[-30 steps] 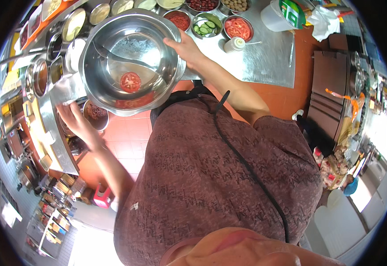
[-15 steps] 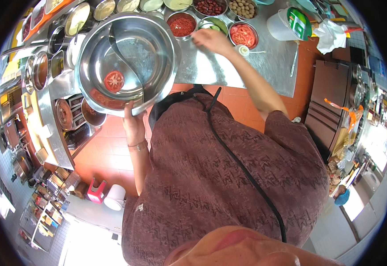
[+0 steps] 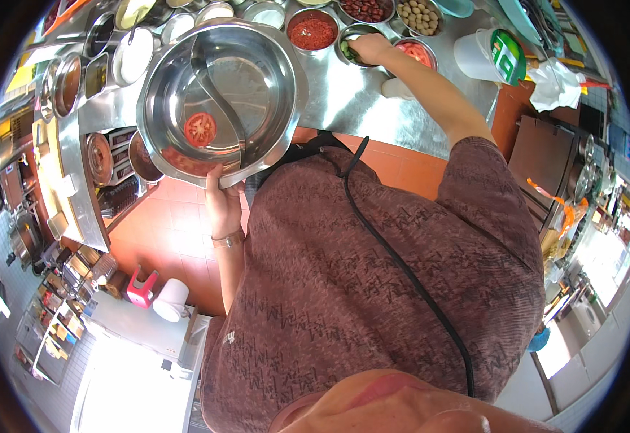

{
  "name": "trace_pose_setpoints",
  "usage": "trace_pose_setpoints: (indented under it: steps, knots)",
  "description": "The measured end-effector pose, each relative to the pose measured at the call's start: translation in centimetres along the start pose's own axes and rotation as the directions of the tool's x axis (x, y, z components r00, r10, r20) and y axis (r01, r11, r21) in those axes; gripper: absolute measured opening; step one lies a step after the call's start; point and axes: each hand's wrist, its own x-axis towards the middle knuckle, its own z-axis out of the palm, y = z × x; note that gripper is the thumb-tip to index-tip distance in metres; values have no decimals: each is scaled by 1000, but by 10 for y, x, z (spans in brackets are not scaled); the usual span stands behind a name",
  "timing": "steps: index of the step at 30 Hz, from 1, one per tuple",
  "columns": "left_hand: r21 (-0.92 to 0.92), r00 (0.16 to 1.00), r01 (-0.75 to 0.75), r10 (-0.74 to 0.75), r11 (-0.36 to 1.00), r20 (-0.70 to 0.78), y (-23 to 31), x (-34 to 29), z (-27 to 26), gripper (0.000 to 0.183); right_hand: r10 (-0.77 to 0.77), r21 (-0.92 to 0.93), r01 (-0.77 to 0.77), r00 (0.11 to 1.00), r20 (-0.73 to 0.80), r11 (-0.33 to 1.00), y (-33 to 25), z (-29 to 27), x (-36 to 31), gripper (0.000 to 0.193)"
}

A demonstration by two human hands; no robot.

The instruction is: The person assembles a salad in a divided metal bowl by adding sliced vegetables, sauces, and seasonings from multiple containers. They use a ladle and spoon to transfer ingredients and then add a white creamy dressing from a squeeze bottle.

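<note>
My left hand (image 3: 222,202) grips the near rim of a steel hot pot (image 3: 261,97), which a curved wall splits into two sides. One round tomato slice (image 3: 200,130) lies in the pot's left side. Over on the counter, my right hand (image 3: 370,49) reaches into a small steel bowl (image 3: 362,63) of green slices that look like cucumber. Its fingers are curled down at the slices, with the tips partly hidden. Just right of that hand is a bowl of sliced tomatoes (image 3: 416,52), partly covered by my forearm.
Along the far counter stand bowls of chopped red chili (image 3: 312,33), dark red dates (image 3: 367,9) and small round tan pieces (image 3: 420,16). A small whitish container (image 3: 397,88) stands below my right forearm. A white bucket (image 3: 475,56) is at the right.
My right hand has moved from beside the chili bowl into the bowl of green slices. My left hand still holds the pot. The whole view has shifted slightly.
</note>
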Motion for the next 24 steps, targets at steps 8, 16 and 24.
trace_pose_setpoints:
  steps: [8, 16, 24]
  knots:
    - [57, 999, 20, -23, 998, 46, 4, 3, -21, 18, 249, 425, -168, 958, -144, 890, 0, -12, -25, 27]
    - [253, 1000, -17, 16, 967, 4, 19, 2, 22, 22, 295, 964, 248, 918, -264, 92, -80, -154, -105, 46]
    - [249, 978, 24, -74, 968, 197, 0, 36, 24, 23, 195, 916, 288, 917, -348, 279, -91, -170, -78, 47]
